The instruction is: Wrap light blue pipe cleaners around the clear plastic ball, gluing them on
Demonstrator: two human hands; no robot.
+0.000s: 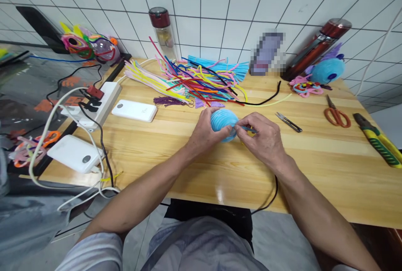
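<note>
A light-blue ball wound from pipe cleaners sits just above the wooden table near its middle. My left hand cups the ball from the left, fingers wrapped round it. My right hand is pinched on a blue pipe cleaner end that runs to the ball's right side. A heap of coloured pipe cleaners lies behind the ball.
Small snips, orange scissors and green-handled pliers lie to the right. Two white power banks, a power strip and cables occupy the left. Two bottles, a phone and finished blue craft stand at the wall.
</note>
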